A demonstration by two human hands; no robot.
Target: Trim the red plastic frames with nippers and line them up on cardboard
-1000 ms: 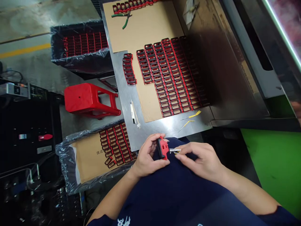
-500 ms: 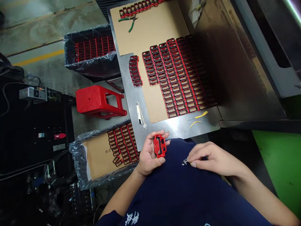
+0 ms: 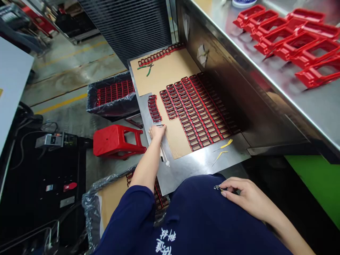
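Note:
My left hand (image 3: 157,132) reaches out over the metal table at the lower end of a short column of red and black frames (image 3: 154,108). A dark edge of a frame (image 3: 159,125) shows between its fingers; the rest is covered by the hand. Close to my shirt, my right hand (image 3: 240,193) pinches a small shiny metal clip (image 3: 217,187) between thumb and fingertips. Below my left wrist lie a white stick with a cotton-like tip (image 3: 167,163) and a partly covered black-and-white strip (image 3: 162,157).
Rows of red-black frames (image 3: 196,117) cover cardboard (image 3: 180,148) on the table. Green-handled pliers (image 3: 148,69) lie farther back. Yellow-ended tweezers (image 3: 220,154) rest near the front edge. A red stool (image 3: 108,141) and lined bins (image 3: 111,108) stand left; red frames (image 3: 300,39) sit on the right-hand ledge.
My left hand has moved from in front of my body out to the table with the red and black frame. My right hand keeps hold of the metal clip. The view has tilted up.

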